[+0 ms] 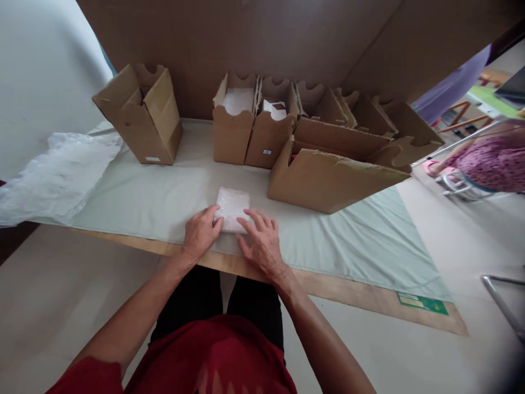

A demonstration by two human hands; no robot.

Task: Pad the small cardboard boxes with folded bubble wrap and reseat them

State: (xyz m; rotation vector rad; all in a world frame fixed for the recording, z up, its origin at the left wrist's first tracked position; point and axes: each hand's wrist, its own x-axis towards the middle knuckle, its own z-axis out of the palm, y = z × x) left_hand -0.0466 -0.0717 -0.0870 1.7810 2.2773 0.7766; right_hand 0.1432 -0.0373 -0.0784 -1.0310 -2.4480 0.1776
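A small, flat packet in bubble wrap [233, 205] lies on the pale green cloth near the table's front edge. At its left side, my left hand [202, 231] is closed on the edge, thumb and fingertips against the wrap. My right hand [262, 241] is open on the other side, its fingers spread and the fingertips touching the packet's right edge. What is inside the wrap cannot be made out.
Bubble wrap sheets [61, 175] are piled at the left. A tall cardboard box [143, 128] stands behind them. Several open cardboard bins line the back; one holds a bubble-wrapped packet [238, 101], another a white box [274, 109]. A long carton [336, 180] sits at right. A person's patterned clothing [488, 161] shows farther right.
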